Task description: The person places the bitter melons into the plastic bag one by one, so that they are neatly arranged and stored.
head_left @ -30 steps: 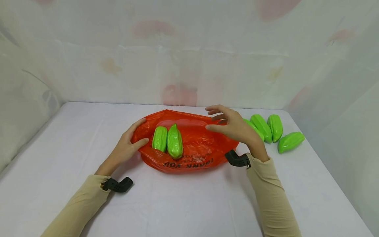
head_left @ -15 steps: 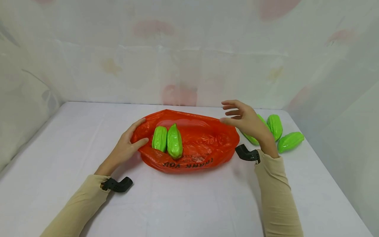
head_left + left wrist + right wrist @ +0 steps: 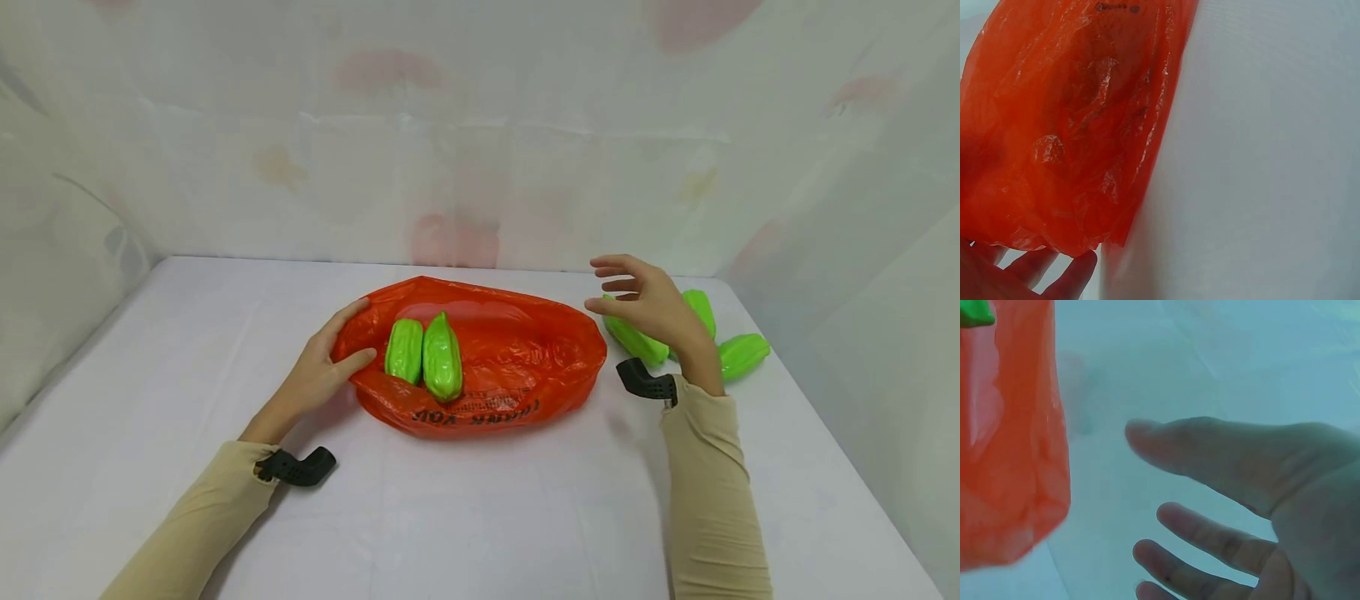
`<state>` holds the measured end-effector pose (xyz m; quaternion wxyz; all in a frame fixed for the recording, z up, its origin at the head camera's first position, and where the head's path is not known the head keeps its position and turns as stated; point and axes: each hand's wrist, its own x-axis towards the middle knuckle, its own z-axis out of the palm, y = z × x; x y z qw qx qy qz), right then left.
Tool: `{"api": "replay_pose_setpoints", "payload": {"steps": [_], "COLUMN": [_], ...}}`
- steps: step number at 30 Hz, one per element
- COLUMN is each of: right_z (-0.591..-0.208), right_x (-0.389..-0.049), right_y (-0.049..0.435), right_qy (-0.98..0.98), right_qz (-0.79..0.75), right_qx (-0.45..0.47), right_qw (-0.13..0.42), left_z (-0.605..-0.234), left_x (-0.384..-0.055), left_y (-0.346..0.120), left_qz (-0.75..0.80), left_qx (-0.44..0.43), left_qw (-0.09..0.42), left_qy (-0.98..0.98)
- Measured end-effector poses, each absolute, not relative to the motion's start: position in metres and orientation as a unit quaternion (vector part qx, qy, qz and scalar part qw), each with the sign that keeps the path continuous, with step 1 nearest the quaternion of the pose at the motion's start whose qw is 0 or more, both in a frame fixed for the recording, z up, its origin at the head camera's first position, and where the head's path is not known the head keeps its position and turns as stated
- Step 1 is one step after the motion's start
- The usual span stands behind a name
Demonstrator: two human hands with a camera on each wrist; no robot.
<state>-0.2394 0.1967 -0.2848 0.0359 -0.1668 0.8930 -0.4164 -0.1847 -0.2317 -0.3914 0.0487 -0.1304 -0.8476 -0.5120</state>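
Your right hand (image 3: 656, 308) is drifting rightward, away from the bag (image 3: 510, 354), and is hovering relaxed, grasping nothing, near the loose fruits (image 3: 634, 338). Your left hand (image 3: 318, 371) is gripping the bag's left end; the bag is lying between your hands, holding two fruits (image 3: 442, 360).

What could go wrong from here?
The red plastic bag looks limp with just the left hand at its rim, so it might sag. The right hand is near star fruits lying close together; reaching for one could nudge another. The rightmost star fruit lies near the right edge of the table and might roll off.
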Motion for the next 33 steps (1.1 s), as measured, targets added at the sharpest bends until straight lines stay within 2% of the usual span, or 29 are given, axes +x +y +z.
{"api": "replay_pose_setpoints", "payload": {"steps": [33], "right_z": [-0.322], "right_x": [-0.264], "right_y": [0.232], "right_qy": [0.942], "right_qz": [-0.307], "right_qx": [-0.104], "right_qw": [0.081], "left_z": [-0.392], "left_x": [-0.185], "left_y": [-0.232], "left_qz": [-0.516], "left_qx": [-0.125], "left_qw": [0.040], "left_qy": [-0.846]}}
